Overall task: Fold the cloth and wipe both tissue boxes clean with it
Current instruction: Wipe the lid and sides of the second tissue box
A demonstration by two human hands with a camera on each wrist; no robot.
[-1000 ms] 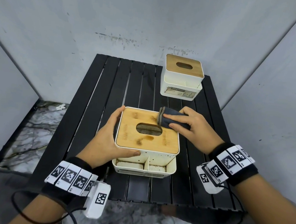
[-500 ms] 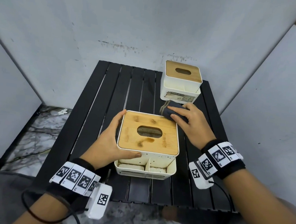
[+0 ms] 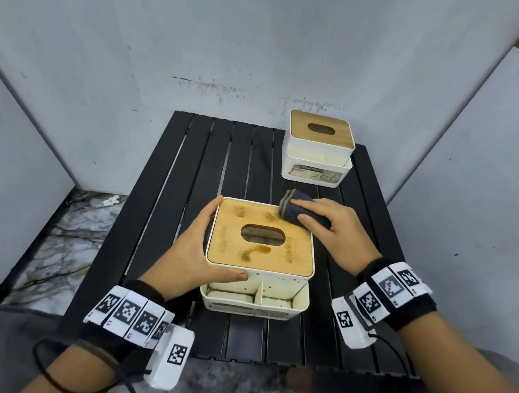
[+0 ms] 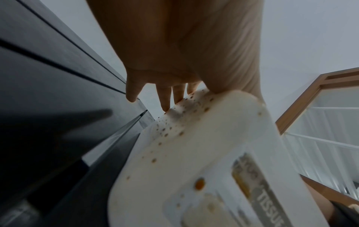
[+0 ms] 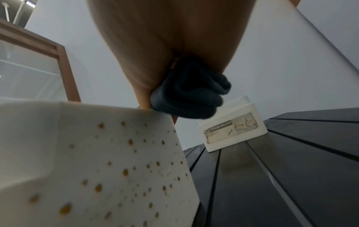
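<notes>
The right hand (image 3: 337, 232) grips the folded dark cloth (image 3: 298, 211), fingers laid over its top and thumb under it, and presses it onto the far right corner of the near tissue box (image 3: 260, 259); from the right wrist view the cloth (image 5: 191, 93) bulges out below the palm (image 5: 155, 46) and touches the top edge of the box's white wall (image 5: 97, 153), which is dotted with brown spots. The left hand (image 3: 195, 253) clasps the same box on its left side, the thumb lying along the near upper edge and the fingers wrapped round the far left corner; the left wrist view shows the palm (image 4: 184, 46) against the spotted white wall (image 4: 184, 145) with the fingertips (image 4: 165, 98) reaching past it. The box's wooden lid (image 3: 290, 253) carries several brown smears around its oval slot. The box stands near the middle of the black slatted table (image 3: 190, 174). The second tissue box (image 3: 318, 151), also white with a wooden lid, stands at the far right corner of the table, well apart from the hands, its printed label facing the person.
</notes>
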